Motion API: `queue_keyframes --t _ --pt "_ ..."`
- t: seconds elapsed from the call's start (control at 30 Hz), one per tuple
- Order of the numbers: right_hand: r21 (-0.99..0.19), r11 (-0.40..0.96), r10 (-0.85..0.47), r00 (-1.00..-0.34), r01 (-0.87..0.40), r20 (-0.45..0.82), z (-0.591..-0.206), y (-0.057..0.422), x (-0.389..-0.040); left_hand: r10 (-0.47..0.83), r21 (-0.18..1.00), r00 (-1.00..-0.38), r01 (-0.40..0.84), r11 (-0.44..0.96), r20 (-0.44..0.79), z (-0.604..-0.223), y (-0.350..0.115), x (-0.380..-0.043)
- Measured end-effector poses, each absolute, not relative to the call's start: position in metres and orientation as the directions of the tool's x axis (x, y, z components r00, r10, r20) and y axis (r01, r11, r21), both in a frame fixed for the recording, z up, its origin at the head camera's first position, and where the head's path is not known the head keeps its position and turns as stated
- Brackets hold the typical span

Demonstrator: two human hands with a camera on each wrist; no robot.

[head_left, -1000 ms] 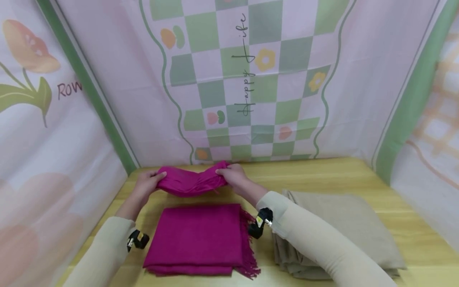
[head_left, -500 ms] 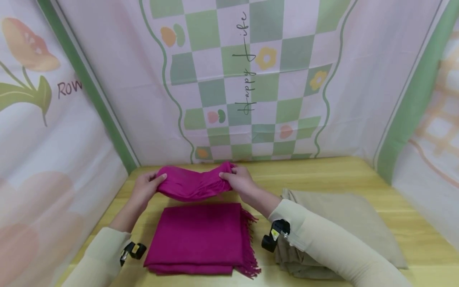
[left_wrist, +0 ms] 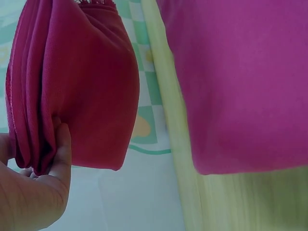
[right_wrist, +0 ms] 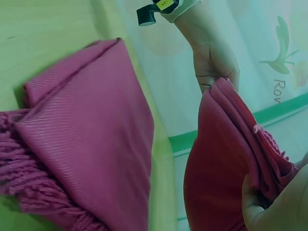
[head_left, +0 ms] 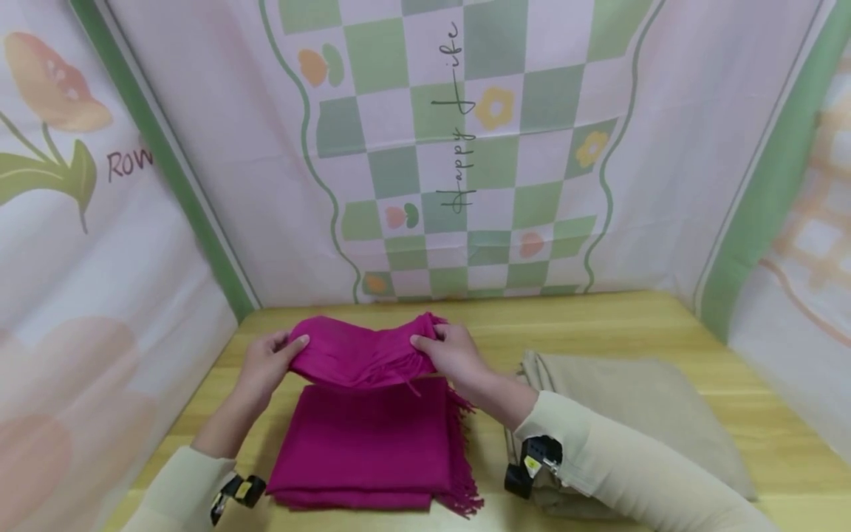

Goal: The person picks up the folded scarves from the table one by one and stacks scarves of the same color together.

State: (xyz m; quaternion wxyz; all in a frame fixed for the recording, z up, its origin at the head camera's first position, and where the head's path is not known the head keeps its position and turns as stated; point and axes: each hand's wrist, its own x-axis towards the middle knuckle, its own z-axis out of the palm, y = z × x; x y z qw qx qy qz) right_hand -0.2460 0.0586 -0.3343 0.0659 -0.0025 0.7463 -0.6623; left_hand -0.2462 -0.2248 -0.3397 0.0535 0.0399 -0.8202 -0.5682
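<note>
Between my two hands hangs a folded magenta scarf (head_left: 362, 353), lifted above the table, with layered folds and a short fringe at its right end. My left hand (head_left: 266, 360) pinches its left end, thumb on the near side; the left wrist view shows the layers gathered between thumb and fingers. With thumb and fingers my right hand (head_left: 452, 353) grips the fringed right end. Just below and nearer lies a second folded magenta scarf (head_left: 362, 447), flat on the table, its fringe along the right side. The held scarf overlaps that one's far edge in the head view.
A folded beige cloth (head_left: 638, 414) lies at the right of the wooden table (head_left: 558, 321), partly hidden by my right forearm. Printed fabric walls (head_left: 532, 162) close in the back and both sides. A small black device (head_left: 532, 462) is strapped at each wrist.
Both hands have drawn the held scarf nearer to me and slightly right, so it now overlaps the far edge of the lying scarf. The grip stays the same.
</note>
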Motion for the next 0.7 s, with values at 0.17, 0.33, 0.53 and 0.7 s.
queue_keyframes --t 0.17,0.33,0.53,0.7 --pt "-0.990 0.119 -0.102 -0.991 0.070 -0.083 -0.338 0.062 -0.237 -0.135 0.955 -0.990 0.002 0.298 0.045 -0.342 -0.225 -0.238" --pt "-0.993 0.101 -0.106 -0.992 0.064 -0.074 -0.341 0.063 -0.227 -0.157 0.963 -0.986 0.019 0.270 0.064 -0.344 -0.224 -0.227" --pt "-0.995 0.091 -0.109 -0.992 0.047 -0.057 -0.345 0.063 -0.216 -0.198 0.945 -0.974 0.043 0.324 0.112 -0.348 -0.223 -0.214" --pt "-0.997 0.074 -0.113 -0.993 0.034 -0.042 -0.350 0.062 -0.207 -0.210 0.946 -0.968 0.066 0.316 0.138 -0.354 -0.223 -0.208"
